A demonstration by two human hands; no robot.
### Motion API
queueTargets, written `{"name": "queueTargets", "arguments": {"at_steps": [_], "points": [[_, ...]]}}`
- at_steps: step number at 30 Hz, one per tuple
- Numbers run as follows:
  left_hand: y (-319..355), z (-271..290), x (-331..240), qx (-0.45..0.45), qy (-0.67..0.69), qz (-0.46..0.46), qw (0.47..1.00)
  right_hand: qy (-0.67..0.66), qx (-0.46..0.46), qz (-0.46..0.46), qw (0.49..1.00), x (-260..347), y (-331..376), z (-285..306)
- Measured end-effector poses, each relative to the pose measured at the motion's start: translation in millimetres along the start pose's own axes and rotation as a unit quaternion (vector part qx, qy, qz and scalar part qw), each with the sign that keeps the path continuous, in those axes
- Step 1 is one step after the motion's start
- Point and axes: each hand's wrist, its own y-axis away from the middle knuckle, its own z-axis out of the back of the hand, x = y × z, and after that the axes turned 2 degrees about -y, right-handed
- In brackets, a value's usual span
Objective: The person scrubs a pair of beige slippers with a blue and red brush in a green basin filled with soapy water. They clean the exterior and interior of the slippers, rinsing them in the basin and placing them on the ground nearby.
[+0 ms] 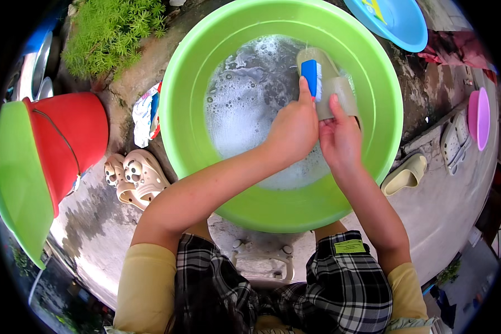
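Observation:
A large lime-green basin (373,72) holds soapy, foamy water (250,94). Over its right side my right hand (339,136) grips a beige slide sandal (337,83) by its near end, the sandal tilted up out of the water. My left hand (294,128) holds a blue-handled scrub brush (312,75) pressed against the sandal's strap area. Both forearms reach in from the lower edge, crossing above the basin's near rim.
A red bucket (75,131) with a green basin leaning on it stands at left, a pair of cream clogs (136,178) beside it. A crumpled packet (146,114) lies near the basin. Another beige sandal (406,173), grey-white shoes, pink and blue basins sit at right.

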Motion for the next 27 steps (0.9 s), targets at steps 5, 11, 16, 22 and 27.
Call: {"name": "queueTargets", "arguments": {"at_steps": [5,11,16,22,27], "points": [[35.4,-10.7,1.0,0.022,-0.037,0.002,0.999,-0.029,-0.028,-0.018,0.999,-13.6,7.2,1.5],[21.0,-11.0,3.4,0.004,-0.015,-0.02,1.0,-0.054,-0.02,-0.014,0.998,0.7,-9.3,3.5],[-3.4,2.3,10.5,0.001,-0.011,-0.012,1.0,-0.015,-0.04,-0.011,0.999,0.9,4.3,0.7],[33.9,-10.6,1.3,-0.017,-0.075,-0.077,0.994,-0.027,-0.005,-0.033,0.999,6.2,-7.1,6.6],[10.4,3.5,0.3,-0.024,-0.057,-0.019,0.998,-0.026,-0.016,-0.056,0.998,12.6,-6.0,7.9]]}}
